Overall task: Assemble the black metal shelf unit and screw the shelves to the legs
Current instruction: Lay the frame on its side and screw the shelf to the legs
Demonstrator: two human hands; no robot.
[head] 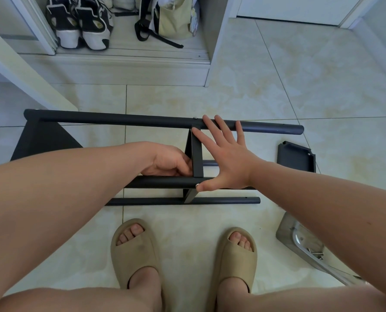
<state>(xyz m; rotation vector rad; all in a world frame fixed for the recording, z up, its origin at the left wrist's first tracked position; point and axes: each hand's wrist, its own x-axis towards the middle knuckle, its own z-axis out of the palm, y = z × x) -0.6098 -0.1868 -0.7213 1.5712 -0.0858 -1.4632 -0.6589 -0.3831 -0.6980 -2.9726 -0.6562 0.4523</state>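
Shelf unit (129,120): lies on its side on the floor, under both hands.
Middle shelf (197,154): edge-on, between the right thumb and the right fingertips.
Right hand (229,163): spread flat and holding nothing. Its fingertips rest on the far leg (273,128), and the thumb presses the near leg (162,182).
Left hand (170,163): fingers curled against the shelf's left face. Whether they hold a screw cannot be told.
Screw head (195,118): on the far leg, just left of the right fingertips.
Risk: round legs could roll on slick tile, and the shelf may slip out of line with its holes. A dropped screw would skitter away.
Loose shelf (296,157): well right of the little finger.
Floor (277,86): glossy pale tiles.
Room: a closet beyond the fingertips holds sneakers (79,23) and a bag (171,16).
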